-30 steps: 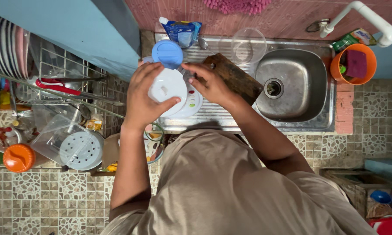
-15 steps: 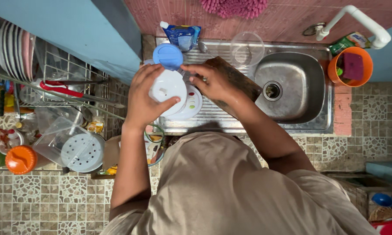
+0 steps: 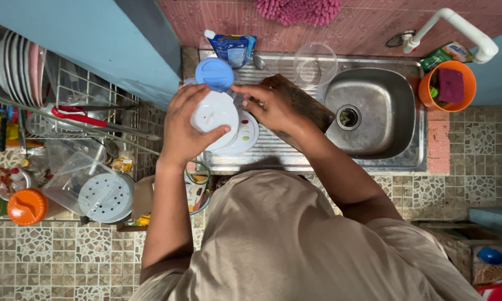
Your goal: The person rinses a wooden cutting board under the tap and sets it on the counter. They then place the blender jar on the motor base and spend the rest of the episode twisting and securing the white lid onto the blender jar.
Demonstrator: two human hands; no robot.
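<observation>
My left hand [image 3: 185, 127] grips a round white plastic lid [image 3: 213, 114] over the steel drainboard. My right hand [image 3: 273, 103] reaches in from the right, its fingers closed at the lid's upper right edge; what it holds is hidden. Under the lid lies a white plate with coloured dots [image 3: 245, 135]. A blue round lid [image 3: 214, 73] sits just behind my hands. A dark wooden cutting board [image 3: 312, 106] lies under my right wrist.
A steel sink [image 3: 373, 120] with a drain is to the right, a clear glass bowl [image 3: 315, 64] behind it, and an orange tub [image 3: 446, 86] at far right. A white tap [image 3: 457, 25] hangs above. A dish rack with plates [image 3: 17, 67] and containers stands left.
The white lid has turned slightly in my left hand, and my right hand has shifted a little left along its edge. Everything else stays put.
</observation>
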